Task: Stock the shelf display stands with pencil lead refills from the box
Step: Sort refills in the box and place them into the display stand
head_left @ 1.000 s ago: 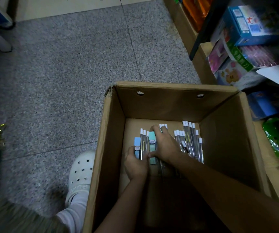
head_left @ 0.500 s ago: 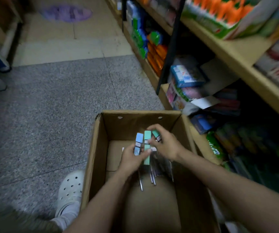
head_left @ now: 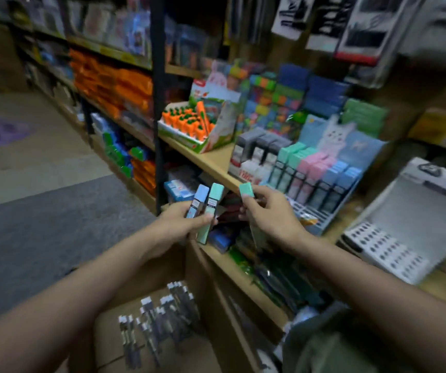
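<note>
Partway through: tiered blue plastic display stand (head_left: pixel 321 211) on the wooden shelf (head_left: pixel 211 162) already part-filled with mint, pink and blue refill cases, front slots bare. Left hand (head_left: pixel 181 220) gripping a blue (head_left: pixel 199 199) and a mint refill case (head_left: pixel 211 211), fingers curled around both; right hand (head_left: pixel 267 211) pinching one mint refill case (head_left: pixel 246 190) near the stand. More grey refills (head_left: pixel 160 316) left in the brown cardboard box (head_left: pixel 146 332) below. Nothing blocking; grey perforated rack (head_left: pixel 394 238) just beside.
</note>
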